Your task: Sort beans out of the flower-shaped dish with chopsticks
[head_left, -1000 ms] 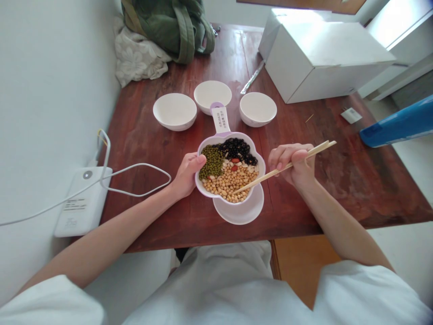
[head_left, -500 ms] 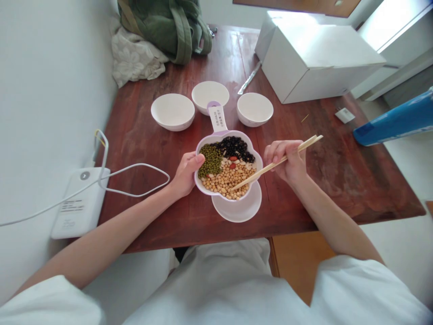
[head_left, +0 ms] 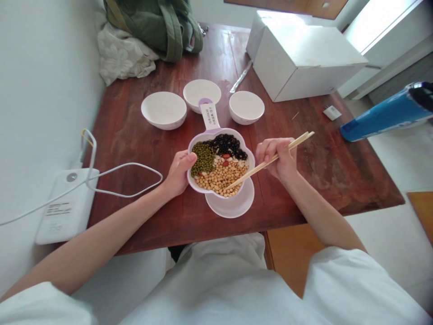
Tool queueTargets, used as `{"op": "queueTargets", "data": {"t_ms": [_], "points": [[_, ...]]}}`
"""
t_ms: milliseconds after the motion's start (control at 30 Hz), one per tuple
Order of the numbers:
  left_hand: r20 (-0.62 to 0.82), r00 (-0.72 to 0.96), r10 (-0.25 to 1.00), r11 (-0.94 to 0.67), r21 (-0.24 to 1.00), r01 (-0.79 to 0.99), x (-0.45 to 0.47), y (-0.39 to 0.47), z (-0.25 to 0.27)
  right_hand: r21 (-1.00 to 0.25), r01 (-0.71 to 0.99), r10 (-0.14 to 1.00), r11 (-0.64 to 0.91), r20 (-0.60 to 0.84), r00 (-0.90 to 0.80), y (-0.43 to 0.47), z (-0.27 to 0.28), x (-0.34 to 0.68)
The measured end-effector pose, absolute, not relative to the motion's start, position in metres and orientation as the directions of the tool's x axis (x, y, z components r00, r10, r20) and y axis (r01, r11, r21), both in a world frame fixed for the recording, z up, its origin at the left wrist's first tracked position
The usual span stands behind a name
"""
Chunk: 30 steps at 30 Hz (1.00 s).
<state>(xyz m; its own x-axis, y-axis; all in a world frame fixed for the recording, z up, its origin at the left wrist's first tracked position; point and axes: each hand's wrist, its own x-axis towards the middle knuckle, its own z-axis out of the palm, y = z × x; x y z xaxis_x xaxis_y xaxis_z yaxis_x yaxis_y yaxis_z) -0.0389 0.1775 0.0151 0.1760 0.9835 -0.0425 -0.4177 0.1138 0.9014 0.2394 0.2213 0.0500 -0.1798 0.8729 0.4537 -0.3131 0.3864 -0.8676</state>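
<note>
My left hand (head_left: 178,174) grips the left rim of a white and purple flower-shaped bowl (head_left: 252,159), thumb over the edge. A labelled handle (head_left: 210,118) points away from me. Inside lie green mung beans (head_left: 202,159) at left, black beans (head_left: 230,144) at the back and yellow soybeans (head_left: 219,178) in front. A few red peanuts (head_left: 226,163) and pale pieces sit in the middle. My right hand (head_left: 280,158) is closed round a pair of wooden chopsticks (head_left: 254,170), whose tips rest among the soybeans. A small white dish (head_left: 233,208) shows partly beneath the bowl.
Three white bowls, left (head_left: 163,110), middle (head_left: 199,94) and right (head_left: 246,108), stand behind. A white box (head_left: 297,58), blue bottle (head_left: 375,115) and charger (head_left: 332,113) are to the right. At left are a power bank (head_left: 67,207) with its cable and a green backpack (head_left: 172,31).
The whole scene has slid a little leftward in the view, as the camera turned. Both hands keep their grips, and the chopstick tips stay at the soybeans.
</note>
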Motion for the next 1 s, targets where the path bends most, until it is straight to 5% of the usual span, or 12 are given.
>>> {"op": "queueTargets", "data": {"t_ms": [1000], "points": [[-0.068,0.191,0.979,0.142,0.9,-0.411,-0.037,0.176,0.03,-0.87,-0.246,0.862,0.427,0.474,-0.18,0.224,0.048,0.249]]}}
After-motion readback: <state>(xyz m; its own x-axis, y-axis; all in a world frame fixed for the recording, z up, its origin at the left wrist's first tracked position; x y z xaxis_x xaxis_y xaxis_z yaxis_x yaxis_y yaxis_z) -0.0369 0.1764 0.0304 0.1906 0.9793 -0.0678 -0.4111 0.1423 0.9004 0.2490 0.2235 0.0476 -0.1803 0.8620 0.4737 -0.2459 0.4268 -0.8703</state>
